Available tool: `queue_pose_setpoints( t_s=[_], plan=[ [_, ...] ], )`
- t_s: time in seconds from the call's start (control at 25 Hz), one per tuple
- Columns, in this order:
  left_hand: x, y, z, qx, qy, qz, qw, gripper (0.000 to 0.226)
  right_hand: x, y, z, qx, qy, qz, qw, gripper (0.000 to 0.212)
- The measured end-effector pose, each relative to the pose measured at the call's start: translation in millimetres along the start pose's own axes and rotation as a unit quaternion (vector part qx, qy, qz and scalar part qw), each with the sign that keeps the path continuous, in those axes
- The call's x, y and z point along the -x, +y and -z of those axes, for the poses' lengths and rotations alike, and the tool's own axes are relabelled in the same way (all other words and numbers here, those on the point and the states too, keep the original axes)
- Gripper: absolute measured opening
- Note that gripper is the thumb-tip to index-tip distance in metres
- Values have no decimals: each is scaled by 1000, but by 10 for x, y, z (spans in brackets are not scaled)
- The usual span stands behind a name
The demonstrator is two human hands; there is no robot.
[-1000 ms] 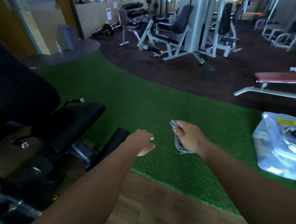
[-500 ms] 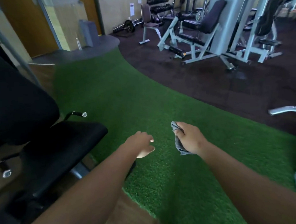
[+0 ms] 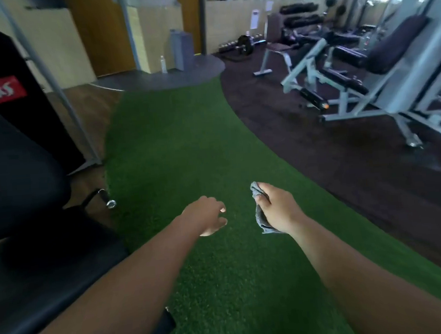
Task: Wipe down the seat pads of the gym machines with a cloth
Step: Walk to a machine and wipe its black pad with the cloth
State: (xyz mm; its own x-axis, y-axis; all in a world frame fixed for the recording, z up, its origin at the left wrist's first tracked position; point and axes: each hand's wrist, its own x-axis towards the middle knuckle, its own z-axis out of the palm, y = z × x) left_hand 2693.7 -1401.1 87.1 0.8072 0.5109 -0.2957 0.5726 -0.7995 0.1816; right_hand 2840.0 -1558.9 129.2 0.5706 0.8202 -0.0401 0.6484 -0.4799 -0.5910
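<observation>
My right hand (image 3: 277,207) grips a small grey cloth (image 3: 260,216), which hangs bunched below my fingers over the green turf. My left hand (image 3: 207,214) hovers beside it with loosely curled fingers and holds nothing. A black machine with a seat pad (image 3: 51,259) and a back pad (image 3: 13,165) fills the left side, close to my left forearm. Farther off at the right stand white-framed machines with dark pads (image 3: 393,42) and a bench seat (image 3: 279,46).
A strip of green turf (image 3: 176,144) runs ahead between wooden floor on the left and dark rubber floor (image 3: 344,158) on the right. A chrome lever (image 3: 107,201) sticks out from the black machine. A bottle (image 3: 163,64) and a grey box (image 3: 182,49) stand by the far wall.
The view has swung left and upward: the clear water jug and red bench have left the frame at the right. Both hands keep the same pose, the cloth still in my right hand.
</observation>
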Motion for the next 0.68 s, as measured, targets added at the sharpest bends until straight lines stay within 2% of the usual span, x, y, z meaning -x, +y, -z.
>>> queue_pose_setpoints(
  t_s=[0.12,0.28,0.68],
  plan=[
    [-541,-116,233,29,22,63,997,48,-890,102,274,26,-34,47,998,37],
    [-1067,-443,488,65,44,143,987,48,-1991,-122,328,24,-91,124,988,38],
    [-1716,-1887,807,120,77,335,931,48,-3925,-1288,-773,32,-227,294,928,42]
  ],
)
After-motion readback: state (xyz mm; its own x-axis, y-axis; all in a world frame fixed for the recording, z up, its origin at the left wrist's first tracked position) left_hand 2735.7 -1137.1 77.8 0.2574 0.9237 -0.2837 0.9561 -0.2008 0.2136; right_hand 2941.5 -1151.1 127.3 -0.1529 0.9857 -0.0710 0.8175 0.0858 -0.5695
